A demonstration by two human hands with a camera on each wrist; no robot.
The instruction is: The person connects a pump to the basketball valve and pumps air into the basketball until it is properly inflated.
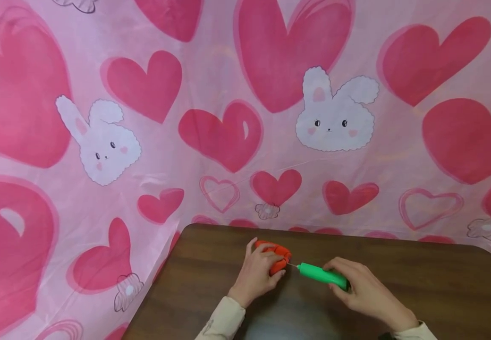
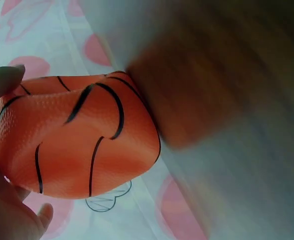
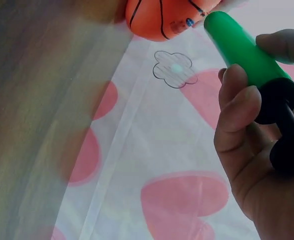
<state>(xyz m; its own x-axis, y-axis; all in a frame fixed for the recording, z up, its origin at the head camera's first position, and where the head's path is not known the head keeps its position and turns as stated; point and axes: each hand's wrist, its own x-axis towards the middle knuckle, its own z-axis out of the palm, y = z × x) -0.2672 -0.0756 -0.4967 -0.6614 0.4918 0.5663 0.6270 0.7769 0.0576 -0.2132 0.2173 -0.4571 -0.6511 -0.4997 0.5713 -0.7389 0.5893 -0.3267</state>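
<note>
A dented, partly deflated orange basketball (image 1: pixel 280 252) with black lines is held in my left hand (image 1: pixel 255 273), over the far part of the table. In the left wrist view the ball (image 2: pixel 72 135) shows deep folds, with the thumb and fingers at its left side. My right hand (image 1: pixel 366 290) grips a green hand pump (image 1: pixel 318 275) by its rear end. From the pump's nose a thin needle (image 1: pixel 292 265) points at the ball's right side; whether its tip is inside the ball I cannot tell. The pump's black cap and plunger handle (image 3: pixel 289 147) show in the right wrist view, beside the palm.
The dark wooden table (image 1: pixel 432 283) stretches to both sides, with rounded far corners. Behind it hangs a pink cloth (image 1: pixel 211 85) printed with hearts and rabbits, close to the table's far and left edges.
</note>
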